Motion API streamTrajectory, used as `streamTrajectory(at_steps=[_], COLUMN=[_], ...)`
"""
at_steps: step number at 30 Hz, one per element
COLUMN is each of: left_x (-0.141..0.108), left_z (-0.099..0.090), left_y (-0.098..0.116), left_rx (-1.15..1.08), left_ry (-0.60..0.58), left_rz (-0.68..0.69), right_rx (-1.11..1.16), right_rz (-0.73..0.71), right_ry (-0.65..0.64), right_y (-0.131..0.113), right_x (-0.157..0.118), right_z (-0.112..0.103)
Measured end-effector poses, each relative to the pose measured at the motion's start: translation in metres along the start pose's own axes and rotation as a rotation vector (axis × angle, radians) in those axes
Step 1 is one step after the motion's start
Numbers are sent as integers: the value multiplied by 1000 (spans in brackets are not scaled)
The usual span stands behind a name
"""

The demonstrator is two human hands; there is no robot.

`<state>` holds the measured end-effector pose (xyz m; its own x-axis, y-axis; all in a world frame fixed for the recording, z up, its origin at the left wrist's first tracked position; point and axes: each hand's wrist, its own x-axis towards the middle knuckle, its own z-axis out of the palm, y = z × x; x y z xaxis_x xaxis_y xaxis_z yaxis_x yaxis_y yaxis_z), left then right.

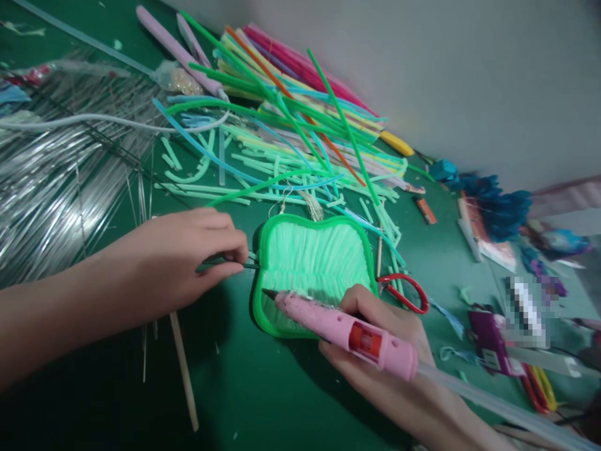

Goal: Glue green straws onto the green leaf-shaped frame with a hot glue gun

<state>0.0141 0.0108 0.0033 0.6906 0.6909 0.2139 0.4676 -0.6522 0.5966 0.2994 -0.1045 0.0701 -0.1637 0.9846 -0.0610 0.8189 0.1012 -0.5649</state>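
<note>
A green butterfly-wing-like frame [317,250] filled with pale green strips lies on the green table, its outline darker green. My left hand [206,250], left of it, pinches thin dark stems that meet the frame's left edge. My right hand [375,351] is wrapped round a pink glue gun [323,319], with a clear glue stick [488,391] coming out of its rear. The gun's dark nozzle is over the left-middle part of the green piece; whether it touches cannot be told. A silvery tassel [312,204] lies at the top edge.
Colourful fuzzy stems [300,94] and cut pale green pieces [206,189] spread behind. Silvery wires [70,169] cover the left. Red-handled scissors [413,291] lie just right of the frame, a wooden stick [184,369] at the lower left, a purple box [493,338] at right.
</note>
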Motion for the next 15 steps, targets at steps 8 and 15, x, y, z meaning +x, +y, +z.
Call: streamTrajectory(at_steps=[8,15], left_x=[3,2], left_z=[-1,-3], left_y=[2,2], left_rx=[-23,-15], left_ry=[1,-11], left_rz=[-8,-15], right_rx=[-26,-30], right_rz=[14,16], right_ry=[-47,-43], right_y=[-2,-3], right_x=[-2,-4], right_z=[-3,-2])
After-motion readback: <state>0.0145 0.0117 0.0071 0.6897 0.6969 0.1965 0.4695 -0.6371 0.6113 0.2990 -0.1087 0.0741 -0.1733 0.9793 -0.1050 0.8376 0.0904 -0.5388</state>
